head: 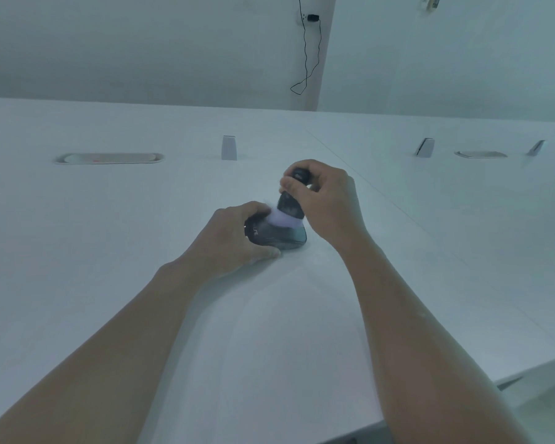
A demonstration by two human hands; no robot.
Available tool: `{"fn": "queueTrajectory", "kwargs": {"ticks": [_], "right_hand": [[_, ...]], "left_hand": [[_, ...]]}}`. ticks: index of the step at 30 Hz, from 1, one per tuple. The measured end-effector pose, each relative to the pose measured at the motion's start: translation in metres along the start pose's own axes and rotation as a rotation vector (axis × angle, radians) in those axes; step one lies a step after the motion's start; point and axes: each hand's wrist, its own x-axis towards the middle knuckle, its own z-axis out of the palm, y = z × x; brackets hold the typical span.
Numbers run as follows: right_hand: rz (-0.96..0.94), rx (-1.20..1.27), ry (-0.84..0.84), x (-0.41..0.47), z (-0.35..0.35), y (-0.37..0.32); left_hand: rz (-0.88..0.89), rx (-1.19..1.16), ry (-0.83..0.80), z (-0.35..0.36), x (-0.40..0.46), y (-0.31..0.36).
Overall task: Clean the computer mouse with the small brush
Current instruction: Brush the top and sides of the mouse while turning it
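Observation:
A dark grey computer mouse [281,237] lies on the white table [109,251] near its middle. My left hand [234,235] grips the mouse from the left side, thumb along its near edge. A small brush [290,205] with a black handle and pale lilac bristles stands nearly upright on the mouse, bristles pressed on its top. My right hand [324,200] holds the brush by the handle from the right, fingers wrapped over its rounded top. Part of the mouse's left half is hidden under my left hand.
Behind the mouse a small grey upright clip [228,148] stands on the table. An oval cable slot [109,158] is set in the table at the back left. Two more clips [424,147] and a second slot [481,154] are at the back right. The table's edge [510,378] runs near right.

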Motion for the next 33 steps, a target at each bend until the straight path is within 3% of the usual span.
{"fn": "queueTrajectory", "kwargs": {"ticks": [3,5,8,11,16,19,21,24,28,31,33], "right_hand": [[0.029,-0.094,0.098,0.002,-0.008,0.009],[0.047,-0.002,0.150,0.002,-0.008,0.006],[0.037,0.128,0.020,-0.003,-0.001,-0.005],[0.027,0.104,-0.068,-0.005,-0.001,-0.004],[0.044,-0.097,0.053,-0.001,-0.015,0.011],[0.046,0.103,0.121,0.000,-0.012,0.004],[0.027,0.242,-0.004,-0.004,-0.006,-0.004],[-0.024,0.141,-0.188,-0.009,0.002,-0.007],[-0.057,-0.094,-0.037,-0.005,-0.003,0.002],[-0.040,0.012,0.027,-0.006,-0.003,-0.002],[-0.051,0.095,-0.053,-0.009,0.000,-0.007]], "left_hand": [[0.015,0.005,-0.006,0.000,0.001,-0.001],[0.013,0.010,-0.002,0.000,0.001,-0.002],[0.005,0.030,-0.001,0.000,0.003,-0.004],[0.006,0.048,0.000,0.001,0.003,-0.004],[0.029,0.052,-0.018,-0.003,0.000,-0.002],[0.014,0.044,-0.014,-0.002,-0.001,-0.004],[0.000,0.042,-0.017,-0.004,-0.001,-0.004],[-0.017,0.064,-0.011,-0.009,-0.002,-0.005],[-0.007,0.073,-0.016,-0.018,-0.006,-0.010],[-0.009,0.090,-0.014,-0.019,-0.006,-0.012],[-0.018,0.087,-0.016,-0.019,-0.006,-0.012]]}}
